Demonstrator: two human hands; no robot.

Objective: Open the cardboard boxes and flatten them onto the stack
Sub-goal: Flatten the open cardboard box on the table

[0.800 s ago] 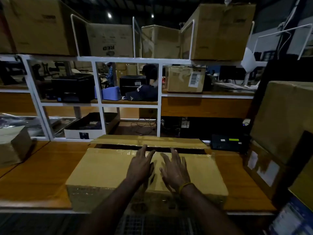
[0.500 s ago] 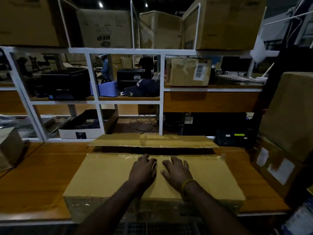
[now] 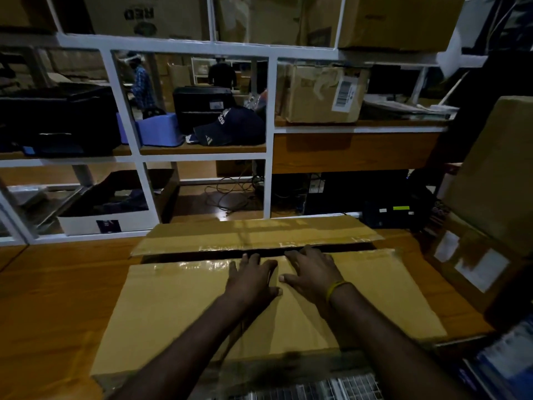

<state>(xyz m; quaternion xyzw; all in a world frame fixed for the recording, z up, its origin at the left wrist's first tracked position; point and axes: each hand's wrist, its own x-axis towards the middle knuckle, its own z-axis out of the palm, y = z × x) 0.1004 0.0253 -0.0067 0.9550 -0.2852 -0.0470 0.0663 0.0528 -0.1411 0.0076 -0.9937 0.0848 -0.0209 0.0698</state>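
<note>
The white shelf rack point(image 3: 271, 134) stands across the far side of the table point(image 3: 57, 298) and serves here as the landmark. On the table in front of the rack, just short of its lowest rail, lies the cardboard box point(image 3: 178, 307), long side parallel to the rack and its near edge at the table's front edge, probably so both arms can reach the top seam squarely. Its far flap point(image 3: 253, 235), the one toward the rack, is lifted a little and a dark slit shows between it and the near flap point(image 3: 173, 298), whose taped edge shines; the seam seems already parted.

Both hands lie side by side on the near flap, at the middle of its length and on the edge facing the rack. The left hand point(image 3: 251, 281) is spread flat, fingers straight, pressing the cardboard and gripping nothing. The right hand point(image 3: 313, 272), with a yellow band point(image 3: 336, 288) on its wrist, is also spread and flat; its fingertips reach the slit, though whether they hook under the edge cannot be told. The placement suggests they are set to pull this flap open.
</note>
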